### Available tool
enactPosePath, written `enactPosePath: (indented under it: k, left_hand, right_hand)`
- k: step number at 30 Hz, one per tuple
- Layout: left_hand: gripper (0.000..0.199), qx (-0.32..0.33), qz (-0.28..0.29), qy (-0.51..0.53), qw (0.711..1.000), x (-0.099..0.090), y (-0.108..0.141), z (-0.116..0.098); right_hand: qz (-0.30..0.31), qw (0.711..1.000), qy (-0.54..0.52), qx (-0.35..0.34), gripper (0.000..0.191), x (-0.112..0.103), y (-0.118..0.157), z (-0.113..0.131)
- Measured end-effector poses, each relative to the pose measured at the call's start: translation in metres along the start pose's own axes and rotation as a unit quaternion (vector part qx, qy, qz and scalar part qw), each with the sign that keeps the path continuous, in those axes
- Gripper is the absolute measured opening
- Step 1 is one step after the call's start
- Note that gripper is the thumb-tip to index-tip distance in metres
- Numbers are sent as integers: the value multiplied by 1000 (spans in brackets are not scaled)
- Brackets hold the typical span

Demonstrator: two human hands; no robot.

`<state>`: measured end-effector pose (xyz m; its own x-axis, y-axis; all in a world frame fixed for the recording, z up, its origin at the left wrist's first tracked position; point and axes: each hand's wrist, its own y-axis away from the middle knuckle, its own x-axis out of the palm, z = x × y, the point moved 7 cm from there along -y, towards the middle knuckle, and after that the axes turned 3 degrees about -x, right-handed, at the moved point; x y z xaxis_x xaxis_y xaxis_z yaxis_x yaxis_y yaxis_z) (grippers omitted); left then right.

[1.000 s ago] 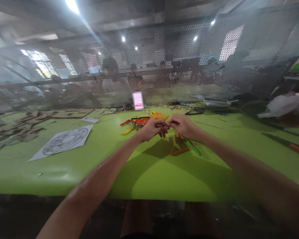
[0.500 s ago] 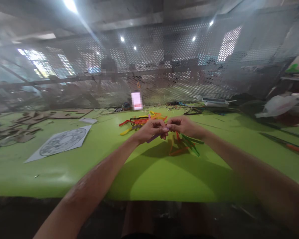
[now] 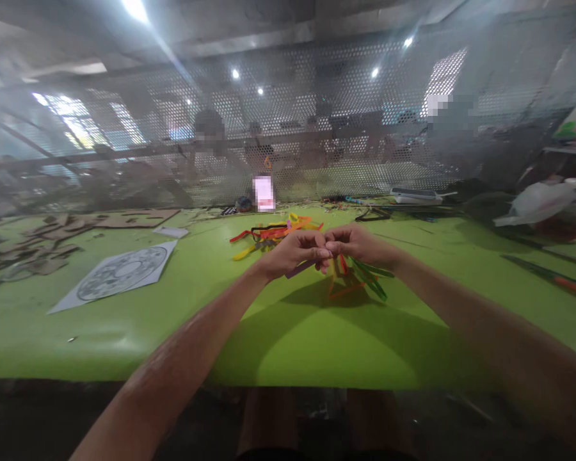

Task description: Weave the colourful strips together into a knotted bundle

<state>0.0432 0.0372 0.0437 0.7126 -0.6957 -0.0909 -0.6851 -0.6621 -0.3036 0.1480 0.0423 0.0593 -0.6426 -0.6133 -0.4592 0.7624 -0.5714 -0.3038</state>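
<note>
A purple strip is pinched in my left hand, its tail hanging down to the lower left. My right hand meets it at the fingertips, closed on the strip's other end, which the fingers mostly hide. Below my right hand lie green strips and orange strips, with a bit of red among them. Behind my left hand is a loose pile of yellow, red, orange and black strips. Whether the strips are paper or another material I cannot tell.
A white sheet with a printed round pattern lies on the green tabletop at left, near brown cardboard scraps. Scissors with orange handles and a plastic bag are at right. A perforated metal screen stands behind.
My hands have drawn closer together at the fingertips and shifted slightly right, so the small gap between them has narrowed. The strips on the table look the same.
</note>
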Motion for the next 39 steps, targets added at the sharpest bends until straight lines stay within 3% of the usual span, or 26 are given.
enactPosePath:
  k: [5, 11, 19, 29, 33, 36, 39]
  left_hand:
    - [40, -34, -20, -19, 999, -7, 0, 3]
    - [41, -47, -6, -17, 999, -4, 1, 3]
    - [35, 3, -1, 0, 1000, 6, 5, -10]
    - [32, 38, -9, -20, 999, 9, 9, -23]
    - [30, 64, 27, -2, 998, 23, 11, -37]
    - [34, 58, 43, 7, 997, 30, 10, -44]
    - [37, 40, 23, 0, 999, 28, 8, -42]
  right_hand:
    - [-47, 998, 37, 32, 44, -9, 2, -9]
    - [-19, 999, 17, 42, 42, -7, 4, -10]
    - [20, 999, -28, 5, 48, 2, 3, 0]
    - [-3, 996, -83, -44, 47, 9, 1, 12]
    - [16, 993, -106, -46, 49, 13, 1, 15]
    - [28, 994, -93, -42, 51, 13, 2, 14]
    - [15, 996, -80, -26, 52, 10, 2, 8]
